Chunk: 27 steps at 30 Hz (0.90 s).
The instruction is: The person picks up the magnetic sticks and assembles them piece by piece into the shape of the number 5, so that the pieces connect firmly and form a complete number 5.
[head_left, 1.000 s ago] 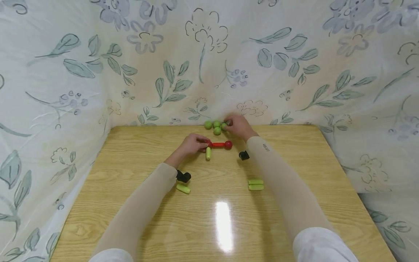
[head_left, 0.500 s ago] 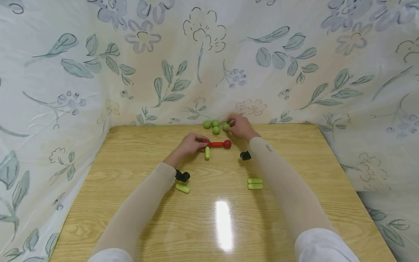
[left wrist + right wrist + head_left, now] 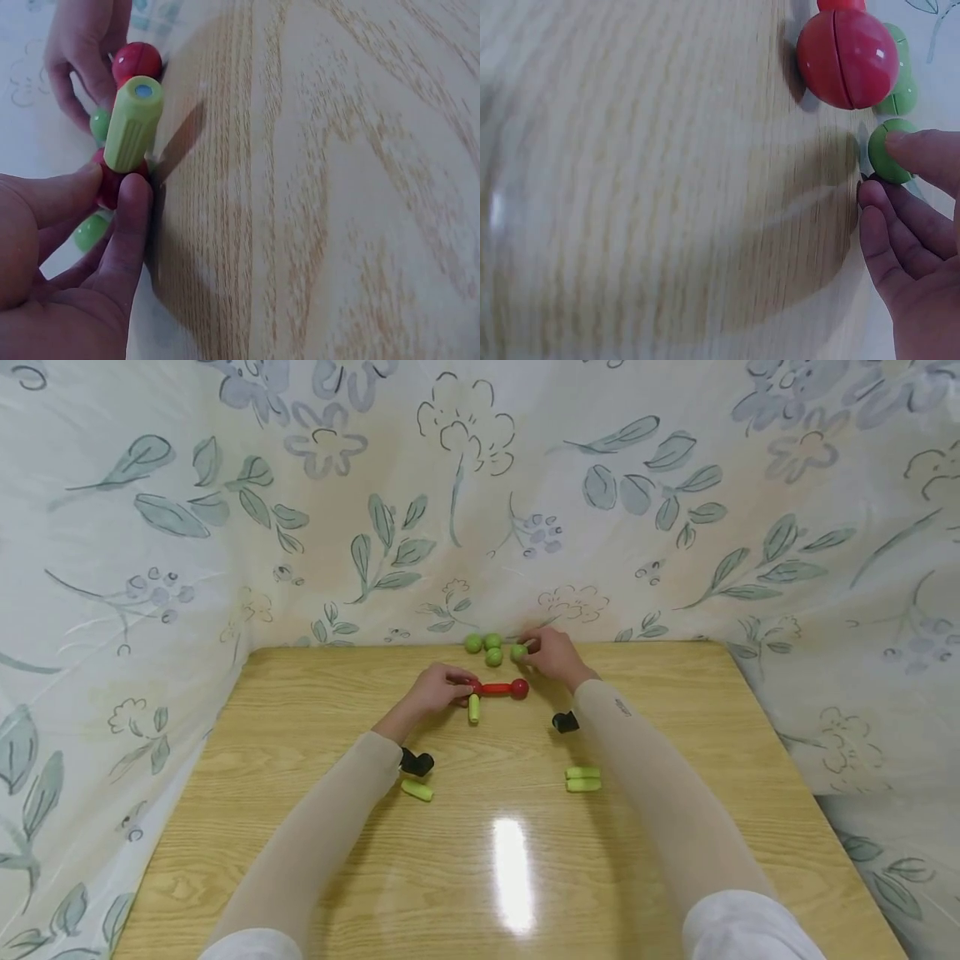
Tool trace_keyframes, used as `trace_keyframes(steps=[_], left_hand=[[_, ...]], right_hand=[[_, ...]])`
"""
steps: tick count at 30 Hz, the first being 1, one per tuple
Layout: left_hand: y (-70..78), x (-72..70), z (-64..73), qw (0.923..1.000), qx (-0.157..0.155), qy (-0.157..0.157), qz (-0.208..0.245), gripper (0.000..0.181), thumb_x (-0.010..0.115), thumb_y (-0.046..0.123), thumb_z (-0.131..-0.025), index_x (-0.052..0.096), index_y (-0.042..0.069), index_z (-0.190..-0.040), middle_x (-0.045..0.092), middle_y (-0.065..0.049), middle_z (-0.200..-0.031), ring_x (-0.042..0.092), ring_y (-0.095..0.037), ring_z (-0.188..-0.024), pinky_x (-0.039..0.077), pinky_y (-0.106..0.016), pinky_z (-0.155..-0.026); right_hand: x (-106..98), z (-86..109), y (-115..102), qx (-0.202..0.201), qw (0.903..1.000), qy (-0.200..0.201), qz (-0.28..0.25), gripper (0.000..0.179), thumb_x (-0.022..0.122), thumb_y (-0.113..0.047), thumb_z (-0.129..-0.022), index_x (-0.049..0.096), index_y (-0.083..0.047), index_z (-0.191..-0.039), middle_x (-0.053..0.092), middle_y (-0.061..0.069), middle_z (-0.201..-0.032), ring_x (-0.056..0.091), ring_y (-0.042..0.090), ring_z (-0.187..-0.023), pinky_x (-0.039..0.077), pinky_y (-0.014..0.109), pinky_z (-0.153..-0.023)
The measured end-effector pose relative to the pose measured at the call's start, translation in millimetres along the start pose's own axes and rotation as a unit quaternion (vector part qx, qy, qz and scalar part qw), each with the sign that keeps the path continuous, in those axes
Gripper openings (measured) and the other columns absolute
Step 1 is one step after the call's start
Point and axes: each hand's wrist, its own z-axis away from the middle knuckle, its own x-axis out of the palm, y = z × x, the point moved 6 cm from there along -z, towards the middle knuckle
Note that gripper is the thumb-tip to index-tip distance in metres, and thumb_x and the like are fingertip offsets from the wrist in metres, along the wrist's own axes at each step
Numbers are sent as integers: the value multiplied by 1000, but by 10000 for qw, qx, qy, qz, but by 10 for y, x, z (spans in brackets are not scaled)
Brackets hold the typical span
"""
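Observation:
My left hand [image 3: 433, 687] pinches a red ball [image 3: 111, 187] between thumb and fingers. That ball is one end of a dumbbell-like toy piece: a red rod [image 3: 496, 688] runs right to a second red ball [image 3: 519, 688]. From the pinched ball a ribbed yellow-green rod [image 3: 129, 127] sticks out, with a small blue spot on its free end. At the table's back edge, my right hand [image 3: 553, 653] holds a green ball [image 3: 883, 166] between thumb and fingers. A groove runs around the balls.
Three more green balls [image 3: 492, 657] cluster at the back edge, left of my right hand. One loose yellow-green rod [image 3: 417, 790] lies near my left forearm, and a pair of rods [image 3: 582, 785] lies by the right one. Flowered cloth [image 3: 465, 510] rises behind the wooden table [image 3: 360, 877].
My right hand has drawn one green ball slightly right, away from the cluster, leaving a gap. My left hand keeps its pinch on the red ball in the same place.

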Motion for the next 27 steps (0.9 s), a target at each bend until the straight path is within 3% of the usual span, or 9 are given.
trace_keyframes(steps=[16,27], left_hand=[[43,-10,35,9998,-1,30,-201,28,69,6,-107,75,0,-134,72,-18,-123,73,-23,-96,63,-31,-83],[64,2,42,9998,-15,-47,-187,27,69,8,-108,75,0,-133,73,-17,-121,72,-22,-95,63,-31,-83]], right_hand=[[-52,182,161,-84,9984,252,-507,39,80,-16,-101,70,-7,-137,72,20,-131,67,35,-124,57,49,-100],[-109,332,168,-149,9957,349,-846,36,81,-14,-100,70,-9,-134,74,19,-125,73,32,-110,58,48,-94]])
